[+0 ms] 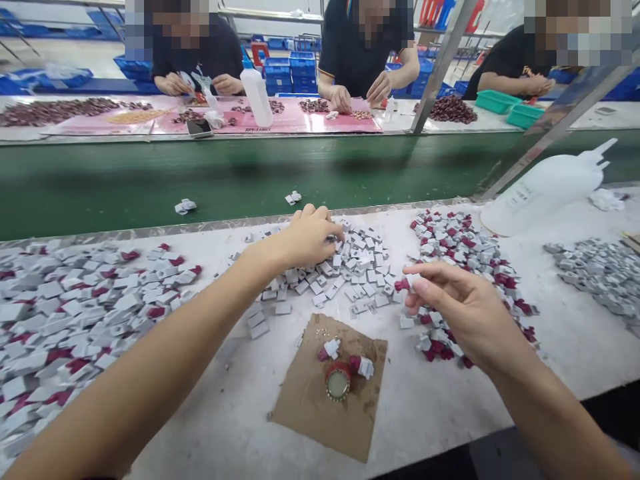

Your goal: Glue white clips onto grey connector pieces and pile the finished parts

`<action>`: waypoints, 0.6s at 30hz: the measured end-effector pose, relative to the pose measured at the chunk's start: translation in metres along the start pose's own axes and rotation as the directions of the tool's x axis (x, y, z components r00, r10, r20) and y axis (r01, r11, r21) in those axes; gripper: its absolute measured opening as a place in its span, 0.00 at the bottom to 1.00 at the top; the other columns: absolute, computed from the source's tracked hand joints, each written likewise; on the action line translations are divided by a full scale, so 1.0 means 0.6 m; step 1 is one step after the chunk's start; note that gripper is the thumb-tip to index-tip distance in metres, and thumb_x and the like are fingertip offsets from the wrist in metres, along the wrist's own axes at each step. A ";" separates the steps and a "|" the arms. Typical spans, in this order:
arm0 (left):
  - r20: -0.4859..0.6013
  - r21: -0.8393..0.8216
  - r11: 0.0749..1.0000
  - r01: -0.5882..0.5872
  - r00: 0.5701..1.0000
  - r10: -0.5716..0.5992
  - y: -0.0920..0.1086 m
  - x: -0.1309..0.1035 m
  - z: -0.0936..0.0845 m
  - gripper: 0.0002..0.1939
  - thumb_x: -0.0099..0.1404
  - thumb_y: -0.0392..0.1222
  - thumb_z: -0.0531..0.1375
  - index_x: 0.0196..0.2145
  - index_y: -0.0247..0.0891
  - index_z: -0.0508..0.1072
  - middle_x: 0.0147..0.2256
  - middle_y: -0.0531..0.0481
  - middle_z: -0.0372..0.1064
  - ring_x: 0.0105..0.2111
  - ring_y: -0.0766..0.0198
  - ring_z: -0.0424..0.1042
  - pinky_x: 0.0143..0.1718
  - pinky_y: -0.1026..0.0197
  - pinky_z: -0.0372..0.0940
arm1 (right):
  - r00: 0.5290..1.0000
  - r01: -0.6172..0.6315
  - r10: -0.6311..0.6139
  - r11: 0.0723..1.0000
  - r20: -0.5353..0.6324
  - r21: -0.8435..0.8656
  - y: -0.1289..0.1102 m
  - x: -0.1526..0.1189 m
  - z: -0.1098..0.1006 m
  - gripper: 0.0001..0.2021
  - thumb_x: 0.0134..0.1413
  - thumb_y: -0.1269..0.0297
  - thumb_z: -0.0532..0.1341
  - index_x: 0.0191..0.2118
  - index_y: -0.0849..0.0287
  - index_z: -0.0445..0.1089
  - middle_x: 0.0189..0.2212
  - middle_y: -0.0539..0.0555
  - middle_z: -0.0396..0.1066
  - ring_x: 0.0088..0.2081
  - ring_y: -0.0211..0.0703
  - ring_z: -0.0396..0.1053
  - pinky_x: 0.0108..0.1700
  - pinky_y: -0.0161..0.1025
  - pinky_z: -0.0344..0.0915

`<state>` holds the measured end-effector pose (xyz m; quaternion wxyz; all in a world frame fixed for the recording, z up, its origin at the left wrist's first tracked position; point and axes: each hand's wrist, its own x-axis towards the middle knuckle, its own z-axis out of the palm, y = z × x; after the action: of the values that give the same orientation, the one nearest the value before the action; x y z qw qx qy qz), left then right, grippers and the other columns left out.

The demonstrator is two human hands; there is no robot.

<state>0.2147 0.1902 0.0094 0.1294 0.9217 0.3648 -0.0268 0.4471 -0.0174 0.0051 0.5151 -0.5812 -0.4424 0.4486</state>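
My left hand (313, 237) reaches into the middle pile of small light grey parts (370, 267), fingers bent down at its back edge; what its fingertips touch is hidden. Between the thumb and fingers of my right hand (450, 293) is a small grey and maroon part (406, 283), held above the right edge of that pile. In front of both hands lies a brown cardboard piece (345, 427). On it stand a round container (338, 383) with a red rim and two small grey and maroon pieces (331, 348).
Grey and maroon parts cover the left side (75, 327) and form another heap (450, 247) at right. A white bottle (545, 190) lies near a slanted metal post (555, 120). Beyond a green belt (225, 173), three people work at a far table.
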 end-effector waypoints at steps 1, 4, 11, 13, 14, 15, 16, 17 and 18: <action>0.006 -0.011 1.000 -0.005 1.000 0.005 -0.002 0.003 -0.002 0.18 0.71 0.40 0.60 0.52 0.44 0.87 0.51 0.36 0.71 0.57 0.35 0.68 0.62 0.35 0.65 | 0.999 -0.027 0.029 0.997 -0.021 0.078 0.007 -0.007 0.003 0.15 0.61 0.48 0.79 0.46 0.52 0.88 0.31 0.54 0.85 0.32 0.46 0.84 0.34 0.40 0.82; -0.019 -0.082 0.996 -0.020 1.000 0.018 -0.001 0.006 -0.007 0.10 0.70 0.44 0.64 0.45 0.42 0.84 0.50 0.36 0.73 0.57 0.35 0.69 0.63 0.35 0.64 | 0.992 -0.096 0.112 0.963 -0.052 0.253 0.021 -0.023 0.013 0.20 0.51 0.49 0.84 0.43 0.55 0.86 0.33 0.55 0.86 0.33 0.49 0.86 0.39 0.45 0.85; -0.211 -0.638 0.768 -0.057 0.972 -0.104 0.049 -0.078 -0.016 0.09 0.71 0.48 0.68 0.44 0.44 0.75 0.47 0.42 0.82 0.49 0.47 0.81 0.53 0.46 0.74 | 0.988 -0.137 0.151 0.929 -0.015 0.343 0.033 -0.067 0.036 0.16 0.56 0.48 0.82 0.39 0.55 0.86 0.26 0.53 0.82 0.27 0.44 0.80 0.31 0.39 0.79; -0.172 -0.823 0.566 -0.034 0.966 -0.192 0.082 -0.123 -0.008 0.12 0.70 0.49 0.72 0.44 0.43 0.77 0.43 0.43 0.83 0.44 0.50 0.83 0.47 0.50 0.76 | 0.990 -0.106 0.131 0.929 -0.047 0.355 0.038 -0.083 0.046 0.14 0.59 0.49 0.81 0.40 0.53 0.87 0.24 0.49 0.77 0.23 0.37 0.72 0.27 0.34 0.72; -0.123 -0.881 0.474 -0.003 0.967 -0.221 0.100 -0.145 -0.001 0.13 0.69 0.49 0.73 0.45 0.43 0.78 0.40 0.44 0.83 0.41 0.51 0.84 0.44 0.52 0.77 | 0.989 -0.093 0.129 0.928 -0.076 0.361 0.040 -0.091 0.052 0.14 0.60 0.48 0.80 0.40 0.53 0.87 0.24 0.47 0.74 0.22 0.34 0.68 0.25 0.32 0.68; -0.078 -0.920 0.391 0.020 0.969 -0.233 0.119 -0.166 0.008 0.13 0.70 0.49 0.74 0.46 0.42 0.80 0.37 0.46 0.83 0.39 0.53 0.83 0.43 0.53 0.77 | 0.986 -0.089 0.135 0.925 -0.102 0.369 0.041 -0.098 0.059 0.14 0.61 0.48 0.80 0.40 0.52 0.88 0.25 0.47 0.73 0.21 0.32 0.65 0.25 0.32 0.66; -0.050 -0.948 0.317 0.026 0.972 -0.229 0.138 -0.185 0.019 0.13 0.70 0.50 0.74 0.46 0.41 0.81 0.36 0.47 0.83 0.36 0.56 0.83 0.41 0.55 0.78 | 0.982 -0.092 0.146 0.921 -0.116 0.379 0.042 -0.103 0.067 0.14 0.62 0.47 0.79 0.40 0.52 0.88 0.26 0.47 0.72 0.22 0.32 0.65 0.25 0.32 0.65; -0.030 -0.967 0.253 0.027 0.975 -0.219 0.156 -0.201 0.029 0.14 0.71 0.51 0.74 0.46 0.40 0.82 0.36 0.47 0.83 0.35 0.58 0.82 0.40 0.57 0.78 | 0.980 -0.099 0.159 0.914 -0.121 0.394 0.041 -0.108 0.075 0.14 0.62 0.47 0.79 0.40 0.52 0.88 0.27 0.47 0.73 0.22 0.32 0.66 0.26 0.32 0.66; -0.023 -0.979 0.204 0.022 0.976 -0.217 0.172 -0.215 0.039 0.13 0.73 0.51 0.73 0.46 0.39 0.82 0.38 0.47 0.83 0.34 0.60 0.81 0.39 0.58 0.78 | 0.978 -0.101 0.166 0.904 -0.123 0.416 0.039 -0.111 0.082 0.14 0.62 0.47 0.79 0.39 0.52 0.87 0.28 0.47 0.74 0.23 0.33 0.69 0.27 0.32 0.68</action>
<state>0.1917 0.0260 0.0280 0.6466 0.6043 0.3797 0.2694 0.3864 -0.0745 -0.0171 0.6257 -0.5231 -0.2566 0.5187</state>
